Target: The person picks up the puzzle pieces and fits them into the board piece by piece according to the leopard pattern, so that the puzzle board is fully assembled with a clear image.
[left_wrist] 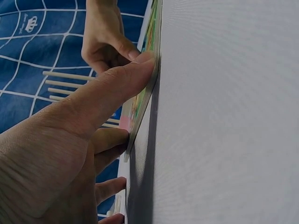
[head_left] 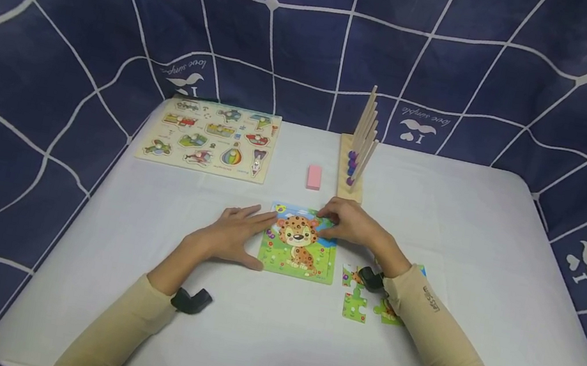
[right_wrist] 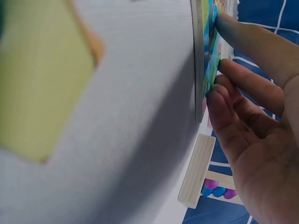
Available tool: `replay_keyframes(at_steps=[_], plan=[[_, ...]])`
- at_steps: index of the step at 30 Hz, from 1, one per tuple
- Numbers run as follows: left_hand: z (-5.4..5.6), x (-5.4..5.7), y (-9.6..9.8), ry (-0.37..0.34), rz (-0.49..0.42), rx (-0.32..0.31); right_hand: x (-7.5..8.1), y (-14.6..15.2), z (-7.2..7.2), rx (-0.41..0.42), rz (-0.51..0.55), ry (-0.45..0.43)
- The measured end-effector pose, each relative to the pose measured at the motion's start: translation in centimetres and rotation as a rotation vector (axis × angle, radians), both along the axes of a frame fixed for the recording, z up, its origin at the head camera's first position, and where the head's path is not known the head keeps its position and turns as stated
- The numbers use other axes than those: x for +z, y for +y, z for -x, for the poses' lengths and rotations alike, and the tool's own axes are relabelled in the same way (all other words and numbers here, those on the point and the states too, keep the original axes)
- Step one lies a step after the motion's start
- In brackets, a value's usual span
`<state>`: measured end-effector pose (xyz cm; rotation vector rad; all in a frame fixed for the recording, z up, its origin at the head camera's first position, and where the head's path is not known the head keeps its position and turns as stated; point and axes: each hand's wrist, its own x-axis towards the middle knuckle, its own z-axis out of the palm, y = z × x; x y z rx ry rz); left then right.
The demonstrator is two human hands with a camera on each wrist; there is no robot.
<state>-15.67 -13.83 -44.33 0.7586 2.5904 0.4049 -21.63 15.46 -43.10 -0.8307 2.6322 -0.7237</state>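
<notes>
A: What are the fingers doing?

B: The left hand (head_left: 231, 235) is bracing the tray (head_left: 330, 268), its fingers lying fairly straight and clasping nothing; the thumb is touching the near left corner, a fingertip the left edge farther up. The right hand (head_left: 354, 224) is pinching a piece (right_wrist: 214, 51) at the tray's far right part, as far as the wrist view is showing.

A: Why that hold?

B: Probably the left is stopping any sliding while the right is settling the piece.

A: And where is the tray sitting?

B: It is lying at the middle of the bench (head_left: 243, 343), between the hands; whether every edge is touching, I cannot tell. Inside, a spotted cub is showing on green and blue.

A: Anything near?

B: Loose pieces (head_left: 354, 306) are lying just right of it, partly under the right forearm, likely for easy reach.

A: Farther out?

B: A pink block (head_left: 314, 177) is standing beyond, a stand (head_left: 345, 159) is carrying purple and blue beads (head_left: 352, 164), and a board (head_left: 217, 167) at far left is holding vehicle shapes
</notes>
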Motion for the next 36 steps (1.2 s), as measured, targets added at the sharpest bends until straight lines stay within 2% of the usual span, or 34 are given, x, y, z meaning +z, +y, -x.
replay_keyframes(at_steps=[17,28,36], plan=[[0.15,0.04,0.02,-0.014,-0.01,0.001,-0.32,0.24,0.28,0.002,0.078,-0.042],[0.06,-0.19,-0.3,0.003,-0.019,-0.007,-0.08,-0.31,0.07,0.009,0.004,-0.041],[0.11,-0.37,-0.28,-0.002,-0.036,0.004,-0.13,-0.31,0.08,0.0,0.002,-0.034]])
